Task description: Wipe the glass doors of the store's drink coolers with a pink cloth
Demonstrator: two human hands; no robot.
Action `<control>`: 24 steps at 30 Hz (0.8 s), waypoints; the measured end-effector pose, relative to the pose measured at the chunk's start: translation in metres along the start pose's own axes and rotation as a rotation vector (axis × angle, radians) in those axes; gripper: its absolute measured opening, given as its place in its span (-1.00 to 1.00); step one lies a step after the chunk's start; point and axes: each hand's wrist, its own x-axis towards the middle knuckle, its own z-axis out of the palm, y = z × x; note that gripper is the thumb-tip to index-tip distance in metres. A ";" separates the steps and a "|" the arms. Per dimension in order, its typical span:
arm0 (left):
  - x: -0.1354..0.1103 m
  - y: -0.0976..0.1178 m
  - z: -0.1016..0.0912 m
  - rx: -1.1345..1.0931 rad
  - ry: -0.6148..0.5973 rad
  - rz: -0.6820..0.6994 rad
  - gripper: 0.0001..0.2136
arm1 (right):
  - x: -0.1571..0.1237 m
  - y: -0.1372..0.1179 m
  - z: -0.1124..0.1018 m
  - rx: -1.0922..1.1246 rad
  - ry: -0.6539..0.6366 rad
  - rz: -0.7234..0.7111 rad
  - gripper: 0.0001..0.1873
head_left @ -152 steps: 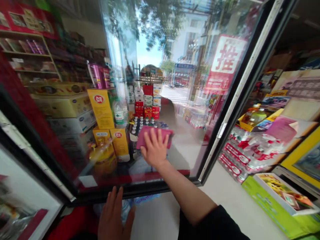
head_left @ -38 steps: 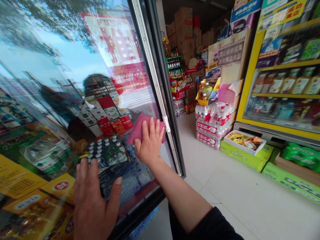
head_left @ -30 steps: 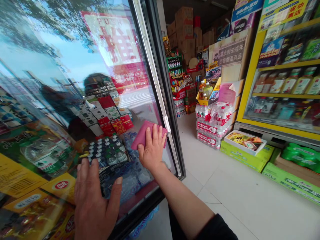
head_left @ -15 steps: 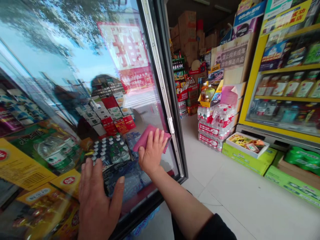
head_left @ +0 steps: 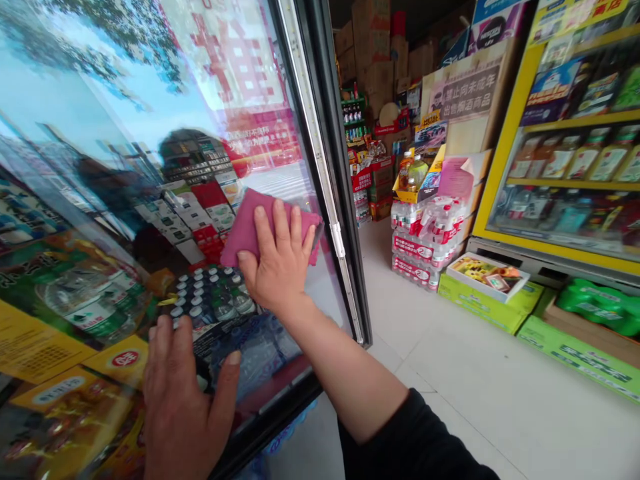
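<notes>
My right hand (head_left: 278,270) holds a folded pink cloth (head_left: 246,227) against the pane of a dark-framed glass door (head_left: 330,173). Its fingers are stretched over the cloth, whose edges stick out on both sides. Lower left, my left hand (head_left: 183,407) is open, fingers up and thumb apart, with no object in it. Its palm faces the glass; whether it touches the pane I cannot tell. Reflections of a person's head, a tree and shelves cover the pane. Capped bottles (head_left: 205,293) show through or in the glass below the cloth.
Right of the door, shrink-wrapped bottle packs (head_left: 417,243) stand stacked on the tiled floor (head_left: 450,373). Green cartons (head_left: 493,307) lie before a yellow-framed drinks fridge (head_left: 500,160). Brown boxes (head_left: 373,47) are piled at the back.
My right hand has moved the cloth up and to the left across the glass. My left hand sits slightly further left in view, still open. The view has shifted a little.
</notes>
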 end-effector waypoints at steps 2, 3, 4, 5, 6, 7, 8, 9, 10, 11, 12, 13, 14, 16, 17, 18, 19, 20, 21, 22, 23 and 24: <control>-0.001 -0.001 0.003 -0.009 -0.006 0.004 -0.19 | -0.022 0.013 0.011 -0.009 0.011 0.047 -0.19; -0.001 -0.001 0.005 -0.015 -0.008 0.008 -0.19 | -0.033 0.018 0.015 -0.024 0.012 0.064 -0.18; -0.001 -0.002 0.006 -0.021 -0.011 0.013 -0.19 | -0.043 0.022 0.019 -0.041 0.013 0.079 -0.17; -0.001 -0.002 0.007 -0.024 -0.014 0.018 -0.19 | -0.053 0.026 0.022 -0.057 0.017 0.095 -0.17; -0.001 -0.002 0.009 -0.027 -0.016 0.021 -0.19 | -0.062 0.030 0.025 -0.067 0.023 0.111 -0.17; -0.001 -0.002 0.009 -0.029 -0.015 0.022 -0.19 | -0.072 0.033 0.027 -0.074 0.034 0.127 -0.18; -0.001 -0.001 0.010 -0.029 -0.013 0.022 -0.19 | -0.081 0.037 0.029 -0.075 0.045 0.141 -0.17; -0.001 -0.001 0.010 -0.026 -0.007 0.022 -0.19 | -0.090 0.040 0.031 -0.073 0.052 0.154 -0.17; -0.001 0.000 0.010 -0.021 0.000 0.023 -0.19 | -0.098 0.042 0.032 -0.067 0.054 0.166 -0.17; -0.001 0.001 0.010 -0.015 0.006 0.025 -0.19 | -0.105 0.044 0.034 -0.062 0.053 0.177 -0.16; 0.000 0.003 0.010 -0.008 0.014 0.028 -0.19 | -0.111 0.046 0.035 -0.059 0.049 0.190 -0.15; 0.000 0.004 0.009 -0.003 0.021 0.032 -0.19 | -0.117 0.048 0.036 -0.056 0.045 0.202 -0.15; 0.000 0.005 0.008 0.001 0.028 0.035 -0.19 | -0.122 0.049 0.038 -0.055 0.041 0.216 -0.14; 0.001 0.007 0.006 -0.002 0.040 0.043 -0.19 | -0.134 0.052 0.041 -0.059 0.040 0.242 -0.13; 0.002 0.007 0.006 -0.006 0.047 0.050 -0.19 | -0.142 0.053 0.044 -0.059 0.043 0.254 -0.13; 0.002 0.008 0.005 -0.010 0.054 0.057 -0.19 | -0.151 0.055 0.047 -0.056 0.050 0.268 -0.13; 0.002 0.007 0.004 -0.013 0.058 0.062 -0.19 | -0.163 0.057 0.050 -0.049 0.060 0.284 -0.14; 0.001 0.007 0.004 -0.016 0.063 0.064 -0.19 | -0.176 0.060 0.054 -0.040 0.073 0.307 -0.15; 0.001 0.006 0.003 -0.018 0.066 0.064 -0.19 | -0.190 0.062 0.057 -0.030 0.087 0.335 -0.16; 0.000 0.005 0.003 -0.018 0.065 0.062 -0.19 | -0.205 0.065 0.060 -0.020 0.099 0.370 -0.18; -0.002 0.004 0.002 -0.017 0.064 0.058 -0.19 | -0.218 0.067 0.063 -0.010 0.108 0.404 -0.19; -0.003 0.003 0.001 -0.016 0.062 0.058 -0.19 | -0.229 0.068 0.065 0.000 0.114 0.434 -0.19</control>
